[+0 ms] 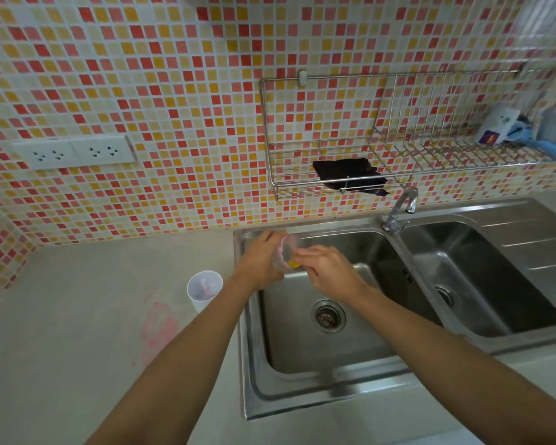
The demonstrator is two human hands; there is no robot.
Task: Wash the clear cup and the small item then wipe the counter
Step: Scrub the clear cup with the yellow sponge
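Observation:
Over the left sink basin (pixel 305 354), my left hand (pixel 260 256) grips a clear cup (pixel 286 252) with pink residue inside. My right hand (pixel 326 268) holds a yellow sponge (pixel 293 264) pressed into the cup's mouth. A small white cup (pixel 204 289) with pink smears inside stands on the grey counter (pixel 77 316), just left of the sink. A pink stain (pixel 158 329) marks the counter in front of that cup.
A chrome tap (pixel 402 208) stands between the two basins, with no water seen running. On the tiled wall hangs a wire rack (pixel 302 184) with a dark cloth (pixel 350 176) on it. Wall sockets (pixel 74 152) sit at the left. The right basin (pixel 482 284) adjoins a draining board.

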